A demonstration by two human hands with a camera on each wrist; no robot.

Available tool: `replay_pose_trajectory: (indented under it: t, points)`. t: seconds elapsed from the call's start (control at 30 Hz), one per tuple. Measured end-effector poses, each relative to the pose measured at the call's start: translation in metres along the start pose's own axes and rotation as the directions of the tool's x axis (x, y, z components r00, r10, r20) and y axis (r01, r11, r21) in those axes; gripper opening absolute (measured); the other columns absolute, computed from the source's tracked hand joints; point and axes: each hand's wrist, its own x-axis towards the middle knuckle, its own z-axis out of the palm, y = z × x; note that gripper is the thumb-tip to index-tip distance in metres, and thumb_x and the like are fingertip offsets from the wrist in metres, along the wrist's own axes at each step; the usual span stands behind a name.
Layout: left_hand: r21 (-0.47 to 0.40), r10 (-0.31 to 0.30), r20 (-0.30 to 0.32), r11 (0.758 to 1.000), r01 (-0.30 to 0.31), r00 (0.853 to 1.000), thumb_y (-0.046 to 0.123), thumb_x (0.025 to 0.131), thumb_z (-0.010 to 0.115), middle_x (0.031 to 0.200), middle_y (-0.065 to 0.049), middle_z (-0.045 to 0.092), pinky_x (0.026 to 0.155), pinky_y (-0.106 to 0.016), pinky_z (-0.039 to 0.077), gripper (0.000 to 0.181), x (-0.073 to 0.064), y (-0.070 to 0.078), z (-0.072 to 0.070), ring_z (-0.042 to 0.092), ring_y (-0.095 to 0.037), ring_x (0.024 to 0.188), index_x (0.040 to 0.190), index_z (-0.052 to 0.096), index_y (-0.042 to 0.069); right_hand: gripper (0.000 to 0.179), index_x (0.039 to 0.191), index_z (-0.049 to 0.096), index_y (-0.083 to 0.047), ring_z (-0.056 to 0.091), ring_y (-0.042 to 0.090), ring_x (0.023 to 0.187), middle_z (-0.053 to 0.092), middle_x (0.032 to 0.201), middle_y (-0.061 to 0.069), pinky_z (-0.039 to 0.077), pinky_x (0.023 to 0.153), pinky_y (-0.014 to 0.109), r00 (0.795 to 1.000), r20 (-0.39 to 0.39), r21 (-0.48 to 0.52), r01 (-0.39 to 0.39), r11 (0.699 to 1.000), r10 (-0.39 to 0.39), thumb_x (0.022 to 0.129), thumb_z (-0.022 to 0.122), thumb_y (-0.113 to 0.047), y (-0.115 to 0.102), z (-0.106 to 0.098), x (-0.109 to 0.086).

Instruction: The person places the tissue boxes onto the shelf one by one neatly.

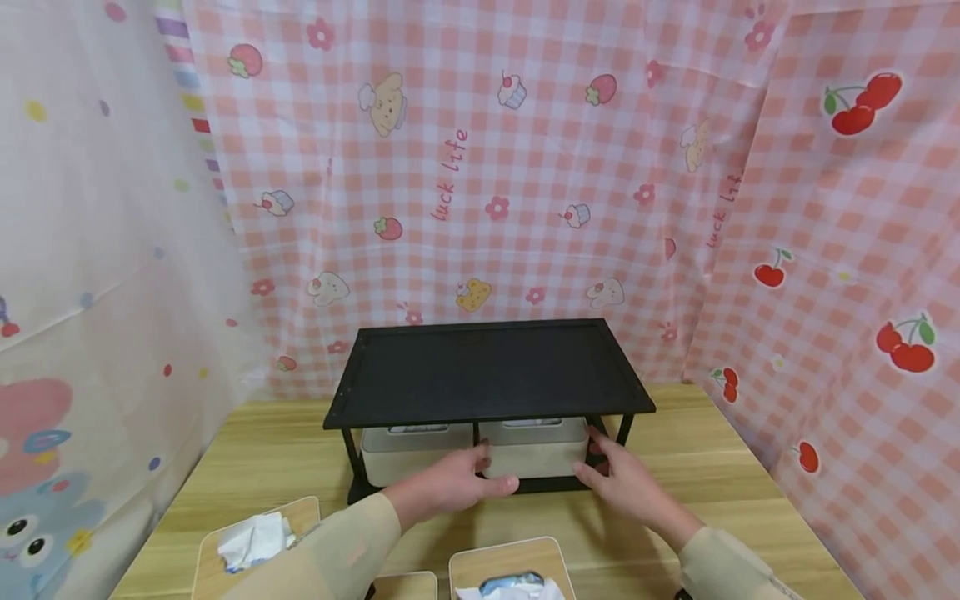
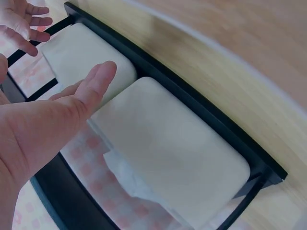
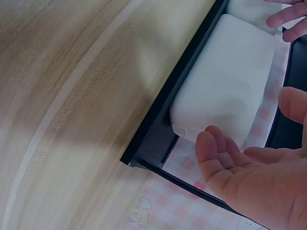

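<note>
A pink-and-white checked cloth [image 1: 487, 171] hangs behind everything, printed with strawberries, cupcakes and flowers, and a paler cloth [image 1: 90, 250] with coloured dots hangs on the person's left. Below them lies the wood-grain surface [image 1: 690, 475]. Near its back stands a low black shelf [image 1: 487, 367] with a flat top on thin legs.

Under that top sit two cream boxes with greyer upper parts, side by side along the shelf's lower level: the left box [image 1: 416, 458] and the right box [image 1: 536, 457], which has a hand at each end. In front of the shelf are three light wooden trays: a left tray [image 1: 306, 515], a middle tray [image 1: 405, 587] partly cut off by the lower edge, and a right tray [image 1: 517, 554].

The left hand [image 1: 453, 483] is at the inner end of the right box, its grip loose and unclosed, thumb extended. The right hand [image 1: 622, 479] is at the outer end, its grip likewise open, fingers gently bent; whether either hand touches the box is hard to tell.

A crumpled white packet [image 1: 258, 537] lies in the left tray, and a blue-and-white packet [image 1: 513, 587] in the right tray. White tissue [image 2: 127, 177] pokes from the left box.
</note>
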Motion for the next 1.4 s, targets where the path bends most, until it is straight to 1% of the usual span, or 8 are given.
replay_pose_trajectory:
  t: [0.17, 0.33, 0.57, 0.77, 0.93, 1.1, 1.2, 1.4]
  points:
    - [-0.03, 0.027, 0.031, 0.999, -0.026, 0.999, 0.051, 0.101, 0.072, 0.154, -0.023, 0.059, 0.12, -0.06, 0.045, 0.09, -0.011, -0.004, -0.01, 0.052, -0.042, 0.148, 0.164, 0.036, -0.002, 0.075, 0.162, 0.037, 0.006, 0.067, 0.022, 0.103, 0.062, 0.145, 0.028, 0.056, 0.08, 0.036, 1.0, -0.006, 0.021, 0.008, 1.0, -0.008, 0.105, 0.071, -0.028, -0.005, -0.001, -0.005]
    - [-0.058, 0.062, 0.039, 0.997, -0.059, 0.997, 0.047, 0.103, 0.07, 0.145, -0.019, 0.066, 0.114, -0.059, 0.049, 0.078, -0.028, -0.017, -0.023, 0.058, -0.038, 0.141, 0.158, 0.047, -0.004, 0.07, 0.156, 0.047, 0.007, 0.07, 0.023, 0.105, 0.064, 0.143, 0.027, 0.058, 0.082, 0.037, 1.0, -0.019, 0.002, 0.01, 1.0, -0.01, 0.102, 0.075, -0.028, -0.01, 0.002, -0.014]
    - [-0.063, 0.064, -0.011, 0.996, -0.064, 0.998, 0.047, 0.104, 0.069, 0.14, -0.013, 0.069, 0.108, -0.056, 0.054, 0.075, -0.051, -0.04, -0.045, 0.062, -0.035, 0.134, 0.155, 0.05, -0.005, 0.069, 0.154, 0.052, 0.004, 0.071, 0.026, 0.112, 0.064, 0.144, 0.025, 0.061, 0.086, 0.041, 1.0, 0.013, 0.025, 0.019, 1.0, -0.019, 0.101, 0.075, -0.035, -0.011, 0.003, -0.027]
    - [-0.08, 0.068, -0.075, 0.994, -0.074, 0.995, 0.045, 0.106, 0.066, 0.142, -0.019, 0.067, 0.104, -0.052, 0.058, 0.073, -0.073, -0.057, -0.063, 0.063, -0.036, 0.133, 0.153, 0.05, -0.008, 0.069, 0.152, 0.052, 0.006, 0.071, 0.02, 0.109, 0.065, 0.144, 0.023, 0.058, 0.082, 0.031, 0.998, 0.047, 0.044, 0.038, 0.998, -0.04, 0.102, 0.075, -0.035, -0.009, 0.003, -0.037]
    - [-0.112, 0.016, -0.102, 0.993, -0.027, 0.995, 0.048, 0.107, 0.064, 0.148, -0.023, 0.062, 0.108, -0.055, 0.055, 0.075, -0.089, -0.067, -0.075, 0.058, -0.04, 0.139, 0.154, 0.048, -0.008, 0.069, 0.152, 0.051, 0.008, 0.071, 0.024, 0.113, 0.066, 0.142, 0.024, 0.058, 0.085, 0.031, 0.994, 0.075, 0.049, 0.078, 0.996, -0.081, 0.103, 0.073, -0.035, -0.005, 0.002, -0.042]
    - [-0.163, -0.04, -0.129, 0.986, 0.019, 0.991, 0.05, 0.108, 0.061, 0.154, -0.024, 0.057, 0.112, -0.058, 0.052, 0.076, -0.101, -0.078, -0.08, 0.056, -0.041, 0.142, 0.158, 0.045, -0.005, 0.071, 0.154, 0.05, 0.007, 0.069, 0.024, 0.115, 0.065, 0.144, 0.023, 0.058, 0.087, 0.033, 0.993, 0.106, 0.068, 0.037, 0.997, -0.045, 0.104, 0.071, -0.039, -0.005, 0.001, -0.043]
    - [-0.183, -0.042, -0.142, 0.983, 0.016, 0.989, 0.049, 0.109, 0.059, 0.156, -0.024, 0.055, 0.114, -0.058, 0.05, 0.076, -0.107, -0.084, -0.082, 0.054, -0.042, 0.144, 0.159, 0.042, -0.006, 0.07, 0.154, 0.051, 0.005, 0.069, 0.022, 0.114, 0.065, 0.144, 0.022, 0.058, 0.086, 0.032, 0.994, 0.108, 0.075, 0.02, 0.997, -0.028, 0.104, 0.071, -0.039, -0.006, 0.002, -0.044]
    - [-0.191, -0.048, -0.198, 0.982, 0.01, 0.979, 0.045, 0.11, 0.06, 0.155, -0.023, 0.058, 0.114, -0.053, 0.052, 0.073, -0.12, -0.093, -0.082, 0.055, -0.04, 0.145, 0.159, 0.042, -0.007, 0.065, 0.151, 0.053, 0.006, 0.07, 0.021, 0.11, 0.067, 0.14, 0.02, 0.056, 0.081, 0.025, 0.992, 0.099, 0.115, 0.071, 0.991, -0.082, 0.103, 0.072, -0.034, -0.008, 0.006, -0.047]
